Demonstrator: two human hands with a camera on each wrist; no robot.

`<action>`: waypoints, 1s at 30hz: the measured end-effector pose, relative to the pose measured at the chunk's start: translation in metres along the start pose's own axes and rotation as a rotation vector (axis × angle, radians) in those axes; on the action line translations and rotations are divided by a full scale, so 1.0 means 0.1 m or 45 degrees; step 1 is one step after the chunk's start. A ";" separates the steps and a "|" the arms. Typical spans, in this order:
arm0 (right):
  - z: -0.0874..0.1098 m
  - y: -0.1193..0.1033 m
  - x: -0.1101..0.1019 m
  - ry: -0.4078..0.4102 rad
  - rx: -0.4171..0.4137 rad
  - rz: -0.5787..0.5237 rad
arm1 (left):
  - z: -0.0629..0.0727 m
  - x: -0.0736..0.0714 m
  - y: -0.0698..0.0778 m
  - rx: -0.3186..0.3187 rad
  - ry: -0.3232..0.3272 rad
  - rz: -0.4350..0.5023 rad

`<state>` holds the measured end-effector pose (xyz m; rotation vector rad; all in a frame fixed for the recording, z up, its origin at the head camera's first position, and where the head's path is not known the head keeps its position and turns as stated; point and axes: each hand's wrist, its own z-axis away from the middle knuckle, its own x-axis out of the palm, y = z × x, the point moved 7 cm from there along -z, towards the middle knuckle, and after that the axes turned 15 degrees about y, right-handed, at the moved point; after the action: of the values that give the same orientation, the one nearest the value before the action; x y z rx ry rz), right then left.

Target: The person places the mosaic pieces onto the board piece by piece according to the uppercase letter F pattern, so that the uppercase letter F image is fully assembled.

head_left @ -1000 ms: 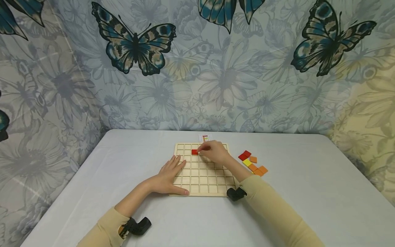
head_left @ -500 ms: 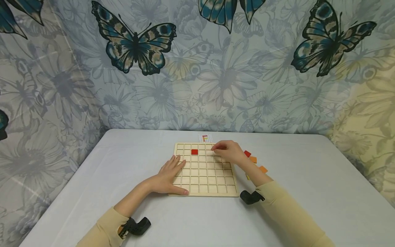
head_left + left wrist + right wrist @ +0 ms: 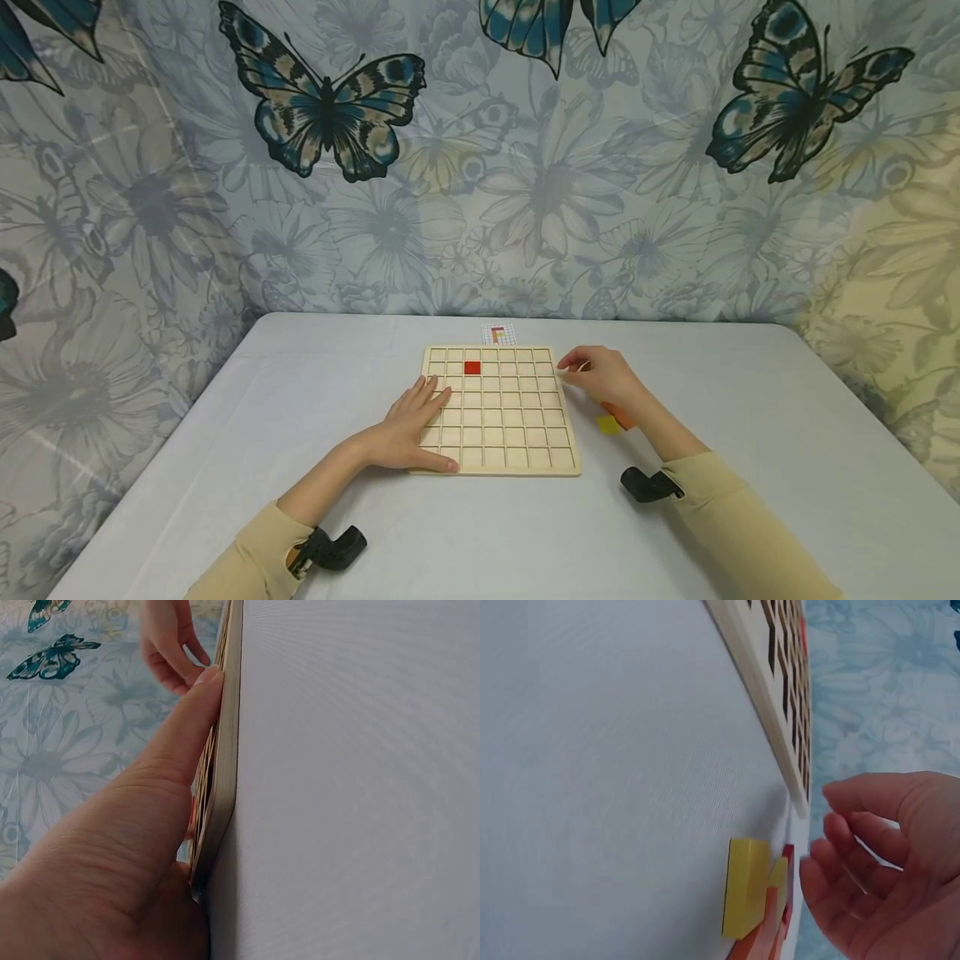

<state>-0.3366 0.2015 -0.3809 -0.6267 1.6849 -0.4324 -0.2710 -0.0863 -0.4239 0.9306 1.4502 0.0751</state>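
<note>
A wooden grid board (image 3: 517,414) lies flat on the table, with one red square tile (image 3: 472,367) in a cell of its upper rows. My left hand (image 3: 405,432) rests on the board's left side, fingers spread and thumb on the near edge; in the left wrist view the thumb (image 3: 184,724) touches the board's rim. Just off the board's right edge is my right hand (image 3: 606,375). Its fingers bend loosely, holding nothing, and the right wrist view shows a gap between thumb and fingers. Below it lie a yellow tile (image 3: 608,425) and an orange tile (image 3: 620,415); the hand hides other tiles.
A small printed card (image 3: 498,334) with a coloured grid pattern lies behind the board. Red tiles (image 3: 788,855) show past the yellow one in the right wrist view. A white cloth covers the table (image 3: 300,375), and a butterfly-patterned backdrop (image 3: 540,208) hangs behind it.
My right hand has left the red tile on the board and moved right, past the board's edge to above the loose tiles. The left hand has stayed in place.
</note>
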 end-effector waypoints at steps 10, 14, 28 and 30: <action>0.07 0.17 -0.11 0.037 0.058 0.089 | 0.00 -0.01 0.01 -0.001 0.001 -0.003; 0.08 0.22 -0.14 0.047 0.095 0.126 | 0.01 -0.01 0.01 -0.003 -0.002 -0.002; 0.09 0.18 -0.08 0.038 0.030 0.121 | 0.01 -0.03 0.03 0.004 -0.005 -0.004; 0.08 0.17 -0.05 0.031 0.027 0.106 | 0.01 -0.03 0.03 0.004 -0.006 -0.002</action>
<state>-0.3306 0.2186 -0.3885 -0.5357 1.7205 -0.3994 -0.2690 -0.0866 -0.4205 0.9316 1.4473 0.0695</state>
